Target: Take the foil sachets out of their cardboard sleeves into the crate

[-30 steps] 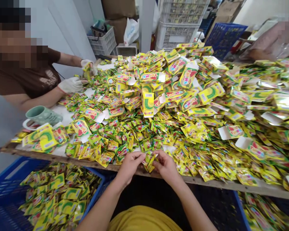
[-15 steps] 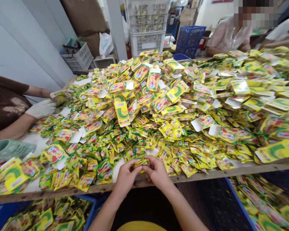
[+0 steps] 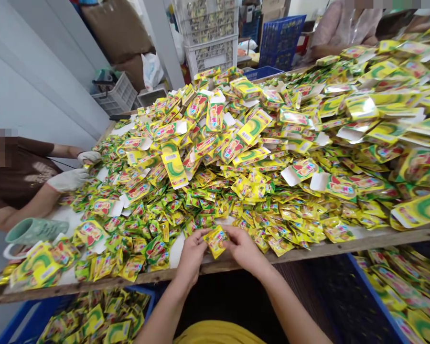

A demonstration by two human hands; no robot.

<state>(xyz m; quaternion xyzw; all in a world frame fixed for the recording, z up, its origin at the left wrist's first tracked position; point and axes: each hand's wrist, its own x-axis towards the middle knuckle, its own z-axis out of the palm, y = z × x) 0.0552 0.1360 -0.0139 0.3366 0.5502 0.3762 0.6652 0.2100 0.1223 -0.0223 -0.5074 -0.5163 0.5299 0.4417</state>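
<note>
A small yellow sachet [image 3: 215, 241] with a coloured print is held up by its sides just above the table's front edge. My left hand [image 3: 192, 253] pinches its left side, thumb and fingers together. On the opposite side my right hand [image 3: 244, 251] grips the right edge with thumb and forefinger. Beyond the hands lies a wide heap of similar yellow and green sachets [image 3: 254, 186]. Flat printed cartons [image 3: 174, 165], several with white flaps lifted, are piled on top of the heap.
A green mug [image 3: 36, 230] lies tilted at the left. Blue crates [image 3: 376, 291] full of cartons stand below the table edge [image 3: 329, 249]. A co-worker's gloved hand [image 3: 68, 180] works at the left; another person [image 3: 344, 28] sits across. White crates [image 3: 211, 55] are stacked behind.
The sachet has turned its broad printed face up between my hands, where it was mostly hidden by fingers. The view has shifted slightly. The left co-worker's hands no longer hold a carton.
</note>
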